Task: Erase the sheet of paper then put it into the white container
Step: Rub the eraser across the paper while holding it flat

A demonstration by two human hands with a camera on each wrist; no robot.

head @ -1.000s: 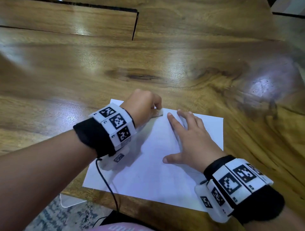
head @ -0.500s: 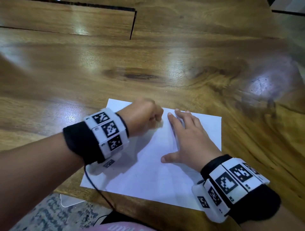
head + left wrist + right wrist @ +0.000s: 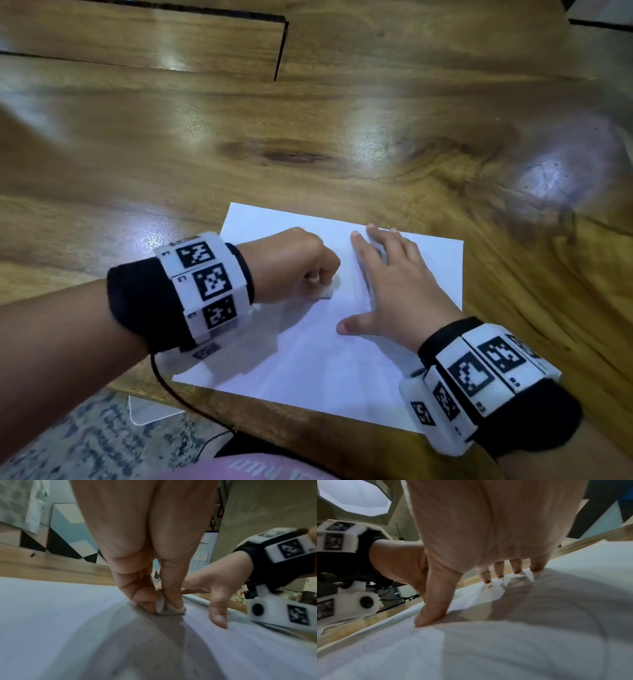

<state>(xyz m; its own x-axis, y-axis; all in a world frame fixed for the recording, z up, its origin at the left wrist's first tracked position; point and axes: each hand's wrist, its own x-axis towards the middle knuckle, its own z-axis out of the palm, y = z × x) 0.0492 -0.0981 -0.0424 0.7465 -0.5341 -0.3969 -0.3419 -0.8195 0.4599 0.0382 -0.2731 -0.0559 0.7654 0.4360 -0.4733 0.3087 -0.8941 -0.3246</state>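
My left hand (image 3: 294, 262) pinches the small white eraser (image 3: 164, 607) against the white paper sheet (image 3: 308, 356), which lies flat at the near table edge. My right hand (image 3: 394, 291), fingers flat, pins it; remaining marks look faint. Rub lightly, away from the pinning fingers.

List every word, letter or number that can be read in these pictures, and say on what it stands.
"C": left wristband, beside its middle marker.
"E": same band, beside the lower marker.
Right wristband: tiny characters, too small to read.
Pink garment: white lettering, cut off and blurred.
Sheet of paper: faint marks only, nothing readable.
Wall note: too blurred to read.
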